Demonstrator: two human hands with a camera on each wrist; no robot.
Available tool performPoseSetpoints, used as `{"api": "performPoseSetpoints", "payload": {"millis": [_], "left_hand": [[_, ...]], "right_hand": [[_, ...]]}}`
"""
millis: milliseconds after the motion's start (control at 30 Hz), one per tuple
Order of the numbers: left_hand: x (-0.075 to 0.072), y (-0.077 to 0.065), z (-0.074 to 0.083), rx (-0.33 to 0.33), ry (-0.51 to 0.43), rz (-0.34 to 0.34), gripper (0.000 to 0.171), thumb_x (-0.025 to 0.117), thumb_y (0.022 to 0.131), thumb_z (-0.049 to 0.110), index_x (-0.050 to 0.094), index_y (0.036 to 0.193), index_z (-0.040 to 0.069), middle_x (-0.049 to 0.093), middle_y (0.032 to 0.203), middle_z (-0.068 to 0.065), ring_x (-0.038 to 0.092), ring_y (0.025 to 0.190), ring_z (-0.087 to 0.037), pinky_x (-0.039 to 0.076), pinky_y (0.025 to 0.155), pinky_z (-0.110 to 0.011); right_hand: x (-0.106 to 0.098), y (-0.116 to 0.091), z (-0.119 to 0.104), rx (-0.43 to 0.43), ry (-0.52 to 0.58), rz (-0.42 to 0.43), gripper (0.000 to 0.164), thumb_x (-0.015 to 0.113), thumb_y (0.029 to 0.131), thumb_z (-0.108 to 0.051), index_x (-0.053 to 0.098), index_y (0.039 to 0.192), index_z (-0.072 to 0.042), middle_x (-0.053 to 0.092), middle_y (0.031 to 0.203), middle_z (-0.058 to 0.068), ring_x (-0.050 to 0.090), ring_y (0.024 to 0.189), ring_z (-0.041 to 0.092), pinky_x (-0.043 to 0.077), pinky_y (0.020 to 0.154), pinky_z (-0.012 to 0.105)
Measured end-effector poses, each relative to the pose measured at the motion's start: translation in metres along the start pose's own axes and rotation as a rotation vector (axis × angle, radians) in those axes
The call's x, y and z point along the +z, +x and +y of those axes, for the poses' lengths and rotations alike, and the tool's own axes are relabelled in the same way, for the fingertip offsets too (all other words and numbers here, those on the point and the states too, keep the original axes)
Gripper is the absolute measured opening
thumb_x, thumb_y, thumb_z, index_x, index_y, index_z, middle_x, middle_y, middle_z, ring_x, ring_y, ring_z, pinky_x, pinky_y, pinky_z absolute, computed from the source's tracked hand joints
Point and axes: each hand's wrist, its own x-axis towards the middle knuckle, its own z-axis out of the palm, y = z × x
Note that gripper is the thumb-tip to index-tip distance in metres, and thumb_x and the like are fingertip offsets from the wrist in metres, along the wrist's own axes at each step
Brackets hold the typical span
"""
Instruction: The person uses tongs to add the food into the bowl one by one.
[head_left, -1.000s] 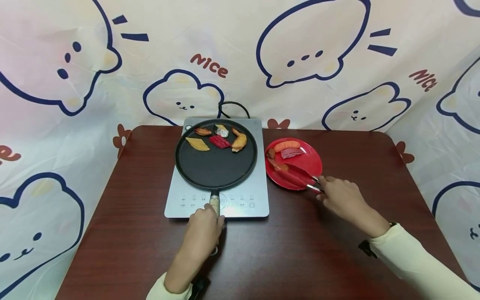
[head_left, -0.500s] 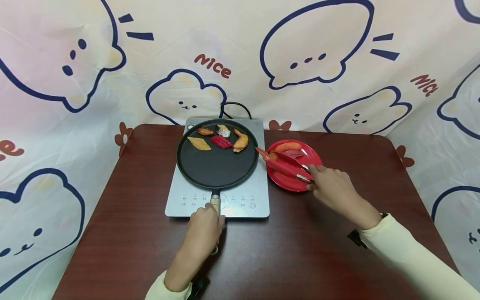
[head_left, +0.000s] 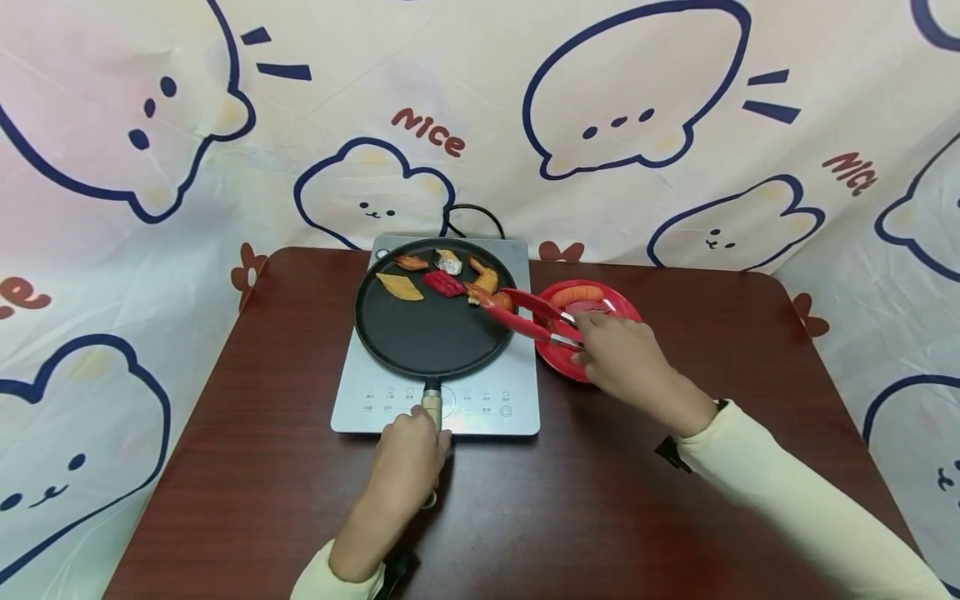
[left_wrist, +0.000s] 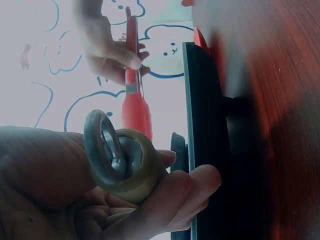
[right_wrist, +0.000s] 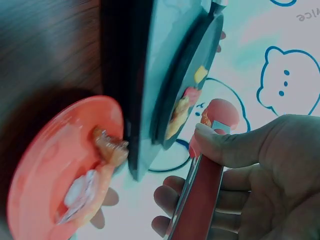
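My left hand point(head_left: 408, 458) grips the pale handle point(head_left: 431, 402) of a flat black frying pan point(head_left: 420, 342); the handle's ringed end point(left_wrist: 105, 150) pokes out of the fist in the left wrist view. Red tongs point(head_left: 519, 323) with metal arms are in my right hand point(head_left: 630, 350), thumb on one side, fingers on the other. Between the tong tips is an orange shrimp-like piece point(head_left: 486, 297), over the pan's right side. It overlaps a golden curved piece point(head_left: 486, 277) in the head view. Also in the pan lie a yellow slice point(head_left: 399, 287), a dark red piece point(head_left: 444, 283), a silvery piece point(head_left: 448, 262) and a brown piece point(head_left: 411, 262).
The pan sits on a silver induction cooker point(head_left: 360, 367). Right of it, a red plate point(head_left: 558, 367) holds an orange piece point(head_left: 576, 294), a pink strip and a brown piece point(right_wrist: 110, 147). A cartoon-print cloth point(head_left: 480, 67) hangs behind the brown table point(head_left: 525, 517).
My right hand has moved left from the plate, carrying the shrimp-like piece in the tongs up and over the pan. My left hand stays on the handle.
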Motion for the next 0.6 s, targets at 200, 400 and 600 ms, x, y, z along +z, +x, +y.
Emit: {"api": "performPoseSetpoints", "payload": {"millis": [200,400,600], "left_hand": [[0.001,-0.001,0.0,0.011,0.012,0.018,0.027,0.075,0.08,0.013,0.057,0.077,-0.006,0.055,0.059,-0.013,0.057,0.048,-0.024,0.045,0.043,-0.032],[0.002,-0.002,0.0,-0.004,0.017,0.003,0.027,0.075,0.08,0.014,0.058,0.077,-0.007,0.055,0.06,-0.013,0.058,0.05,-0.024,0.045,0.043,-0.033],[0.002,-0.001,0.0,0.007,0.023,0.018,0.027,0.075,0.08,0.014,0.057,0.077,-0.006,0.056,0.06,-0.014,0.059,0.05,-0.026,0.046,0.044,-0.034]], "right_hand": [[-0.001,0.013,-0.02,-0.051,-0.019,0.018,0.062,0.08,0.076,-0.028,0.056,0.128,-0.004,0.065,0.105,0.01,0.06,0.083,0.024,0.054,0.063,0.038],[0.003,0.027,-0.036,-0.08,-0.047,0.022,0.062,0.08,0.075,-0.027,0.056,0.127,-0.003,0.065,0.107,0.011,0.061,0.081,0.023,0.056,0.066,0.039],[0.004,0.04,-0.051,-0.073,-0.089,0.005,0.067,0.081,0.073,-0.03,0.055,0.129,-0.003,0.065,0.11,0.012,0.062,0.085,0.024,0.055,0.068,0.037]]}}
